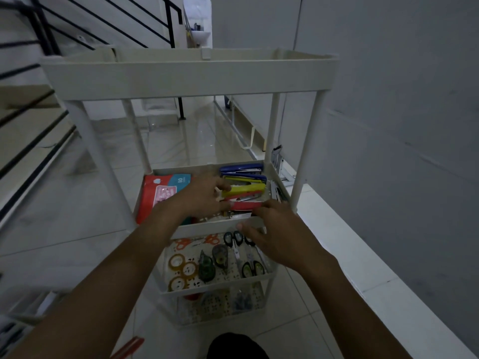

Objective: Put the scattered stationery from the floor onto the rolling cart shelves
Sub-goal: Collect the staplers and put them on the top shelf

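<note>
Rolling cart (181, 81), middle shelf (215, 225): red packet (153, 195) at 9 o'clock, 2 blue staplers (241, 168) at 1 o'clock. Left hand (204, 195) meets the yellow stapler (246, 189); grip cannot be determined. Right hand (280, 231), fingers extended and released, touches the red stapler (243, 205) at 4 o'clock.
</note>
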`<state>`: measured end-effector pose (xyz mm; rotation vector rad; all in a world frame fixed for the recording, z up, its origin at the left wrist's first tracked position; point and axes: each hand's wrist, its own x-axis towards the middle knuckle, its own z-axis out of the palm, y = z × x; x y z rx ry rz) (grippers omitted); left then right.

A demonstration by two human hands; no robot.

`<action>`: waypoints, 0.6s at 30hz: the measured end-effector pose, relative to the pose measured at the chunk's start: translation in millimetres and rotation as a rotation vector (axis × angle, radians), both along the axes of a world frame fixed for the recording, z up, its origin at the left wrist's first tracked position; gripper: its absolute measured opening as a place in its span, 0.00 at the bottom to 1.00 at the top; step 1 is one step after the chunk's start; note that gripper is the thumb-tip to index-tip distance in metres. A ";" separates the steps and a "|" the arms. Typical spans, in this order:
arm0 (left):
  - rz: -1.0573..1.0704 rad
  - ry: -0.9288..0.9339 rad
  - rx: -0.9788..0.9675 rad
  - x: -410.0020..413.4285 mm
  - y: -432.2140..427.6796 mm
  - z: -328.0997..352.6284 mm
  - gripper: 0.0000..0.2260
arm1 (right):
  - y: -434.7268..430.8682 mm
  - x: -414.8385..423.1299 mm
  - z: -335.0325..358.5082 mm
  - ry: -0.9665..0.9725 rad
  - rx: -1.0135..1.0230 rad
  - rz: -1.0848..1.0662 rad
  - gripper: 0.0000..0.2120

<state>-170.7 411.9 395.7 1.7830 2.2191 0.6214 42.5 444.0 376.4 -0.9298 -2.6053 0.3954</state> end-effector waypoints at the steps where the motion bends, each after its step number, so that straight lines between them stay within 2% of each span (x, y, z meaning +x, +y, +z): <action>1: 0.008 -0.018 -0.027 2.1 1.6 -0.2 0.22 | -0.9 0.1 -1.0 -0.019 0.025 -0.016 0.23; 6: 0.009 -0.057 0.053 10.3 6.1 -6.1 0.18 | -9.5 0.5 -3.3 -0.141 0.147 -0.073 0.31; 8: 0.004 -0.102 0.063 10.0 1.3 -5.1 0.20 | -14.4 -0.1 -3.3 -0.171 0.166 -0.106 0.34; 10: -0.028 -0.134 0.057 7.4 -4.1 -3.8 0.25 | -19.9 3.6 -3.2 -0.128 0.163 -0.140 0.30; 12: -0.084 -0.082 0.029 6.0 -5.9 -2.8 0.27 | -23.7 10.3 -2.3 -0.068 0.177 -0.189 0.26; 14: -0.111 -0.034 -0.001 7.3 -3.6 -2.9 0.25 | -23.3 14.5 0.7 -0.040 0.160 -0.228 0.25; 18: -0.125 0.020 0.001 12.3 2.0 -0.3 0.25 | -26.6 0.9 9.3 -0.125 0.164 -0.239 0.33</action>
